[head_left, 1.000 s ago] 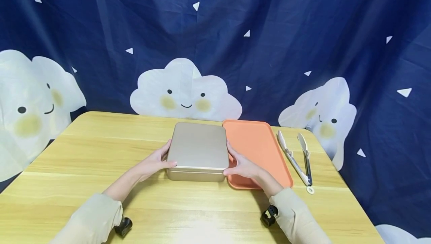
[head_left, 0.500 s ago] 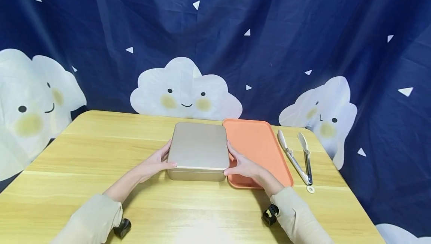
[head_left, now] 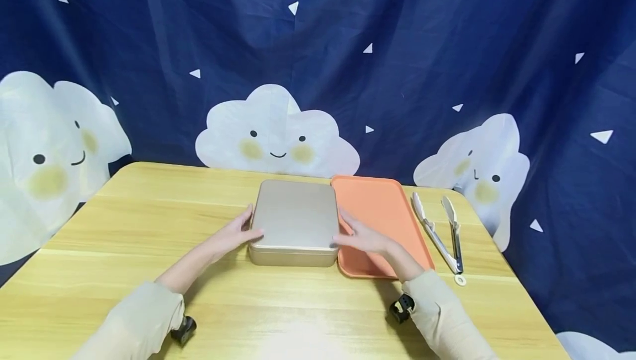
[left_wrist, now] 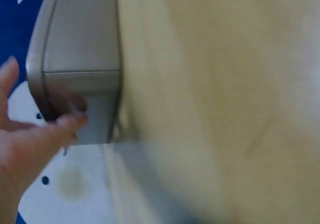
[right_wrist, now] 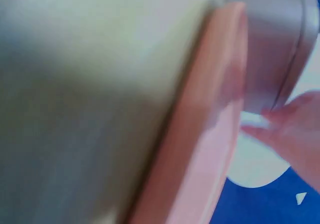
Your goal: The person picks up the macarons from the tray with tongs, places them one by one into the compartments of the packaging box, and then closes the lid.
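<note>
A champagne-coloured rectangular metal tin with its lid on sits near the middle of the table. My left hand is at its left side, fingers extended and thumb over the lid's near-left corner. In the left wrist view the fingertips are close to the tin's side wall, with a reflection in the metal. At the opposite side is my right hand, fingers spread and thumb by the near-right corner. The right wrist view is blurred; whether those fingertips touch the tin cannot be told.
An orange tray lies right beside the tin, partly under my right forearm. Further right, metal tongs with spread arms rest near the table's right edge. A dark blue curtain with cloud prints hangs behind the wooden table.
Both hands have loosened from the tin's sides. The thumbs have risen from the lid's front edge, and the right hand has drawn slightly outward. The tin stays in place.
</note>
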Available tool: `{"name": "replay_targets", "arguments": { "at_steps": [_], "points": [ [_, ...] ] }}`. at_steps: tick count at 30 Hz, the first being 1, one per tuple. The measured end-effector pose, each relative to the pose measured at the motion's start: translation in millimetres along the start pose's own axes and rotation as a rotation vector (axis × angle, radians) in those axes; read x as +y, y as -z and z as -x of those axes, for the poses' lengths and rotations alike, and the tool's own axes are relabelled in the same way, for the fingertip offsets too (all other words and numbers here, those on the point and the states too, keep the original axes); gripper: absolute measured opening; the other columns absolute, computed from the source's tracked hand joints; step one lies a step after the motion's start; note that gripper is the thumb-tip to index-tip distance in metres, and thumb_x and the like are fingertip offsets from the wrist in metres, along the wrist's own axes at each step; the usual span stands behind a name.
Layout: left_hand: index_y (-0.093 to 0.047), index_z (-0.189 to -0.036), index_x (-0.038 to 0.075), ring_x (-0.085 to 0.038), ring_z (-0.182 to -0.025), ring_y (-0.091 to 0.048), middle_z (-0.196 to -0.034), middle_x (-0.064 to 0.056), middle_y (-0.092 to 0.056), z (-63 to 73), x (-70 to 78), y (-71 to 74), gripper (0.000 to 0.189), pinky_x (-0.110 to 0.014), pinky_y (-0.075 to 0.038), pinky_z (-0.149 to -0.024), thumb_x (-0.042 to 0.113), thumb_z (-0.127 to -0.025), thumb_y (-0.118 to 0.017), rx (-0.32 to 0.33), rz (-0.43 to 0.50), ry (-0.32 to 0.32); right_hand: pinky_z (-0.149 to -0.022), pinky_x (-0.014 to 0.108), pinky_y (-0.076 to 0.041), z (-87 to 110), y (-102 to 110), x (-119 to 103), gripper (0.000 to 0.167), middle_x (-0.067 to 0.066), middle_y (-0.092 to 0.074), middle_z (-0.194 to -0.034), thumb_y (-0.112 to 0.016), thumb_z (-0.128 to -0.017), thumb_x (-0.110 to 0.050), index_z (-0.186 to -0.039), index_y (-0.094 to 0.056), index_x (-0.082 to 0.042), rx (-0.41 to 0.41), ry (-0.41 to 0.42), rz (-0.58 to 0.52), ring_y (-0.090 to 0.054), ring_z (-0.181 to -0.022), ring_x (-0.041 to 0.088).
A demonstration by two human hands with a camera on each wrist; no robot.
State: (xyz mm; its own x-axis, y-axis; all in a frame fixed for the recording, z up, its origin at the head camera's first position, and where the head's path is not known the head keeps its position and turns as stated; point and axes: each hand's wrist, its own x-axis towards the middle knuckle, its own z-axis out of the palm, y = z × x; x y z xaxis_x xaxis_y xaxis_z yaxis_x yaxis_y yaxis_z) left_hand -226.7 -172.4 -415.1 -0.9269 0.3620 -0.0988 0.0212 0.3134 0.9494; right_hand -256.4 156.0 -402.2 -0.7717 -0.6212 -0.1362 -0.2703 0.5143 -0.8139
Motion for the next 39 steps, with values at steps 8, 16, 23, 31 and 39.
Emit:
{"name": "replay_targets", "arguments": {
  "at_steps": [8,16,23,31,39],
  "points": [
    [-0.004,-0.141,-0.010,-0.038,-0.137,-0.001,-0.149,-0.025,0.004,-27.3,21.7,-15.3,0.077,-0.051,-0.007,-0.111,0.034,-0.094,-0.046,0.205,-0.435,-0.145,-0.113,0.047,-0.010,-32.9,-16,-22,0.067,0.025,-0.008,-0.149,-0.037,-0.098,-0.035,-0.142,-0.011,0.009,0.289,-0.007,0.375,-0.006,-0.139,0.033],
    [-0.020,-0.140,-0.010,-0.035,-0.138,-0.007,-0.150,-0.023,-0.006,-40.8,15.0,-37.3,0.075,-0.061,-0.013,-0.107,0.043,-0.092,-0.042,0.221,-0.836,-0.173,-0.109,0.056,-0.012,-48.2,-35,-27,0.074,0.022,-0.008,-0.150,-0.033,-0.096,-0.049,-0.143,-0.016,0.005,0.305,-0.088,0.598,-0.005,-0.139,0.032],
    [-0.023,-0.139,-0.010,-0.036,-0.138,-0.007,-0.150,-0.022,-0.008,-42.3,15.0,-39.6,0.077,-0.059,-0.013,-0.108,0.046,-0.090,-0.042,0.218,-0.889,-0.166,-0.110,0.053,-0.014,-50.3,-37,-28,0.072,0.023,-0.007,-0.150,-0.032,-0.096,-0.047,-0.143,-0.016,0.006,0.288,-0.095,0.615,-0.003,-0.139,0.033],
    [-0.024,-0.139,-0.011,-0.036,-0.138,-0.010,-0.149,-0.023,-0.013,-42.0,13.2,-40.7,0.079,-0.055,-0.015,-0.109,0.048,-0.089,-0.043,0.220,-0.920,-0.145,-0.112,0.048,-0.013,-51.0,-38,-27,0.075,0.024,-0.007,-0.150,-0.033,-0.095,-0.048,-0.142,-0.015,0.007,0.259,-0.084,0.656,-0.003,-0.139,0.034],
    [-0.025,-0.138,-0.011,-0.036,-0.137,-0.012,-0.148,-0.024,-0.017,-45.0,10.2,-41.8,0.079,-0.052,-0.015,-0.111,0.048,-0.089,-0.043,0.227,-0.925,-0.144,-0.114,0.042,-0.009,-52.7,-39,-24,0.075,0.026,-0.009,-0.149,-0.036,-0.093,-0.044,-0.141,-0.017,0.010,0.276,-0.048,0.653,-0.002,-0.139,0.035]
  ]
}}
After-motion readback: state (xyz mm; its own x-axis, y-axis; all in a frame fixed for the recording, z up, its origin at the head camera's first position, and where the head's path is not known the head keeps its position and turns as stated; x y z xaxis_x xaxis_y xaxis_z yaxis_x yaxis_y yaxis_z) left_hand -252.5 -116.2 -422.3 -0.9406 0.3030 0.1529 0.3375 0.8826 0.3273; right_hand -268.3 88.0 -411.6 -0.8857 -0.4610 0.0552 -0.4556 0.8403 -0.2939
